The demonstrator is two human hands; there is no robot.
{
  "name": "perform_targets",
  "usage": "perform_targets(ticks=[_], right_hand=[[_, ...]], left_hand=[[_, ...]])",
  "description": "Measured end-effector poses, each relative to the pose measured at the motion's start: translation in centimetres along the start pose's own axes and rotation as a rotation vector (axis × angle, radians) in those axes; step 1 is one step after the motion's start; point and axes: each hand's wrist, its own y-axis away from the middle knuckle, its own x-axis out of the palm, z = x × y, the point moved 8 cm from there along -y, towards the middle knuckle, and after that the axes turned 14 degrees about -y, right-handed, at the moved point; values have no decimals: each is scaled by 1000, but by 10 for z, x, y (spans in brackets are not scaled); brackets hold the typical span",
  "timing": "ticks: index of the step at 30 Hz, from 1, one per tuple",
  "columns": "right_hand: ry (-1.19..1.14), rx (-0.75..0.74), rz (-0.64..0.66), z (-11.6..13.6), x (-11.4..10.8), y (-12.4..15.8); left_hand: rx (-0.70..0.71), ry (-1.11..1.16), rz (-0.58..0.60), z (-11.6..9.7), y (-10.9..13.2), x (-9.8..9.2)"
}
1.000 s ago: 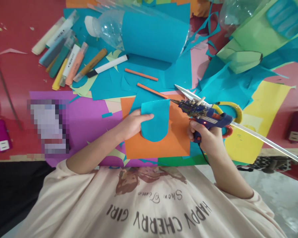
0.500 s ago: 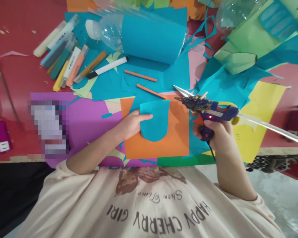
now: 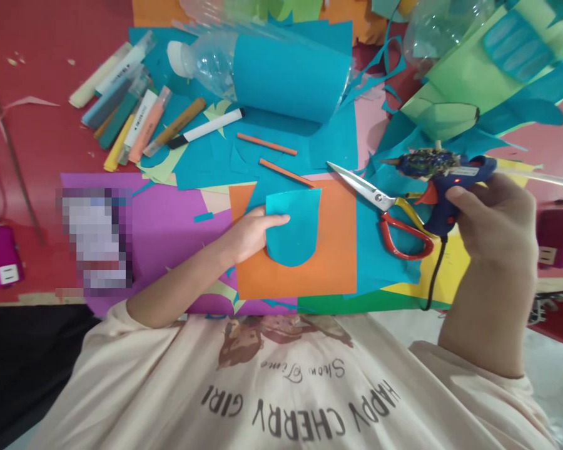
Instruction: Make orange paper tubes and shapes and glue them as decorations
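Between the thumb and fingers of my left hand [image 3: 256, 234] is a blue paper piece [image 3: 294, 234] with a straight top edge and a rounded bottom. It is over an orange sheet [image 3: 335, 269]. My right hand [image 3: 500, 215] grips a blue hot glue gun [image 3: 455, 178] off to the right, its nozzle pointing left and a clear glue stick [image 3: 539, 179] coming out of its back. A red light glows on the gun's side. Left of the gun lie scissors [image 3: 380, 200] with red and yellow handles. Two thin orange strips [image 3: 267, 144] rest above the blue piece.
A clear bottle [image 3: 211, 65] wrapped in blue paper [image 3: 291, 75] lies at the back. Several markers [image 3: 131, 119] are heaped at the left, above a blurred phone-like object [image 3: 96, 240]. Green and blue cutouts [image 3: 455, 75] pile up at the back right. The gun's black cord [image 3: 434, 275] hangs down.
My right hand has carried the glue gun right and slightly up, away from the blue piece, uncovering the scissors. My left hand keeps its place with the blue piece.
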Motion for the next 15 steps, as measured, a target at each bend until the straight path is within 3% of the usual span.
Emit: perform_targets(ticks=[8, 11, 15], right_hand=[[155, 115, -27, -3, -11, -23], [397, 102, -20, 5, -15, -24], [769, -269, -158, 46, -12, -4]], left_hand=[[13, -4, 13, 2, -1, 0], [15, -5, 12, 3, -1, -1], [6, 2, 16, 2, -1, 0]])
